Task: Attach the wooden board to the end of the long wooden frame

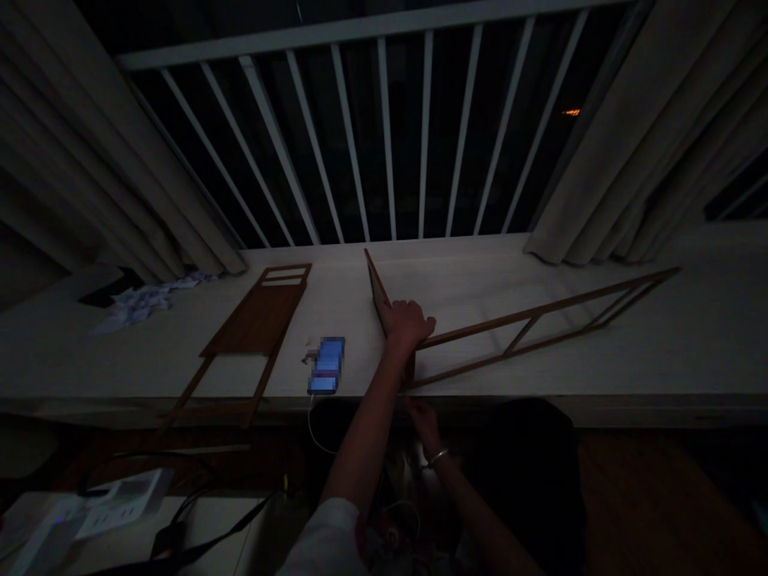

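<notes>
A brown wooden frame (480, 326) lies on its side on the pale ledge. Its two long rails with crossbars reach to the right, and a narrow panel (377, 290) stands up at its left end. My left hand (409, 322) is closed over the frame where panel and rails meet. Below it, at the ledge's front edge, my right hand (425, 422) has its fingers pinched together near the frame's lower corner; whatever they hold is too dark to make out. A bracelet (440, 458) circles the right wrist.
Left of the frame, a lit phone (327, 366) with a cable lies on the ledge (576, 364). Farther left is another wooden piece (258, 320) with a flat panel and legs over the edge. Crumpled papers (141, 304), curtains (636, 144) and a white railing (384, 136) stand behind.
</notes>
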A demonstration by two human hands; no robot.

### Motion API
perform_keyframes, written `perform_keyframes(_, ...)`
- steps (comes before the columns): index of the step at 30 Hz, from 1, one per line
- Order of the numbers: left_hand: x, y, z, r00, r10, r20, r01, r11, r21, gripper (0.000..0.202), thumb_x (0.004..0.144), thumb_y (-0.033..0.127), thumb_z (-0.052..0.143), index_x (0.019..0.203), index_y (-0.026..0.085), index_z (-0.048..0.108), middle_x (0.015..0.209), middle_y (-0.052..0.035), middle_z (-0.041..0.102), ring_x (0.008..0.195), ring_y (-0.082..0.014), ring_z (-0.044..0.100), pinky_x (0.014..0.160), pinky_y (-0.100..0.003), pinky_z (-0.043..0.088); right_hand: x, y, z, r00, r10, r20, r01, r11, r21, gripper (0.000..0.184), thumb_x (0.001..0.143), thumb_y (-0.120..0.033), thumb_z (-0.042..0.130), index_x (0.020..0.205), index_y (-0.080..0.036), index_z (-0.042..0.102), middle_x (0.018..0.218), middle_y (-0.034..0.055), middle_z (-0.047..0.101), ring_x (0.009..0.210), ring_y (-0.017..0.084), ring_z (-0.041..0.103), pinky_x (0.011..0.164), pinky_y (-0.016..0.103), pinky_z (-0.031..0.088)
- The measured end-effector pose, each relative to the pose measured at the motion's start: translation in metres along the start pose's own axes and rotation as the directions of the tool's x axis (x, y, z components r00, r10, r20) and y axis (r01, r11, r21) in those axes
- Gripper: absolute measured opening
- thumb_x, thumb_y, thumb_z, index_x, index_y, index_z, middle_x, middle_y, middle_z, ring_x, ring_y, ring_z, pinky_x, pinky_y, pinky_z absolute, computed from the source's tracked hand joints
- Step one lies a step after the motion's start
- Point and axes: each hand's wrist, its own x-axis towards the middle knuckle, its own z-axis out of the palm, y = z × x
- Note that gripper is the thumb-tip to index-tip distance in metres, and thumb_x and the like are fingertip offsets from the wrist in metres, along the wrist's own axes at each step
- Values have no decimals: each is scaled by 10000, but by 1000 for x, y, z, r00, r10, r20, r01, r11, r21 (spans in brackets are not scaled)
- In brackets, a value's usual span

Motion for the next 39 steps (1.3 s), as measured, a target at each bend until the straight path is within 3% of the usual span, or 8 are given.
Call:
perform_keyframes(5,1,1,-2,1000,0,18,0,1000,-30,742,666,746,236,976,150,551,1079,-144,562,1062,-296,438,917,-457,204,1,4,5,998,18,-61,-15,999,49,400,530,-479,669,708,-129,593,665,46,639,626,177,569,593,297,430)
perform_keyframes(10,1,0,-5,999,16,34,-13,997,-75,865,609,810,148,974,141,558,1098,-158,554,1083,-312,431,920,-460,197,4,5,4,991,30,-130,-20,997,79,397,517,-462,683,711,-140,555,672,43,635,648,183,577,619,310,441)
perform_keyframes(17,1,-1,-4,1000,28,15,-27,997,-69,892,570,835,173,976,139,555,1096,-158,556,1076,-320,435,929,-463,197,4,3,4,988,27,-151,-15,996,84,407,498,-456,700,700,-137,549,661,36,635,649,180,577,632,318,436)
perform_keyframes(26,3,-10,-11,989,84,123,-71,992,-105,860,591,819,172,1001,160,541,1147,-150,531,1098,-345,423,902,-493,249,-1,-9,3,980,-41,-193,54,996,67,412,462,-472,707,670,-156,543,622,20,620,632,178,560,594,296,417)
perform_keyframes(36,-3,-23,-26,961,197,197,-172,976,-135,781,569,813,276,935,179,550,1149,-133,531,1107,-336,419,899,-511,268,-2,1,10,942,-120,-315,131,991,13,434,498,-404,709,776,-161,481,727,-2,578,692,155,529,668,314,427)
perform_keyframes(39,-3,-23,-26,952,225,208,-200,970,-136,760,556,813,306,909,186,549,1149,-122,527,1117,-329,403,907,-515,260,-2,5,9,948,-119,-294,145,987,66,450,508,-393,711,798,-170,449,713,-19,572,650,142,540,626,301,446)
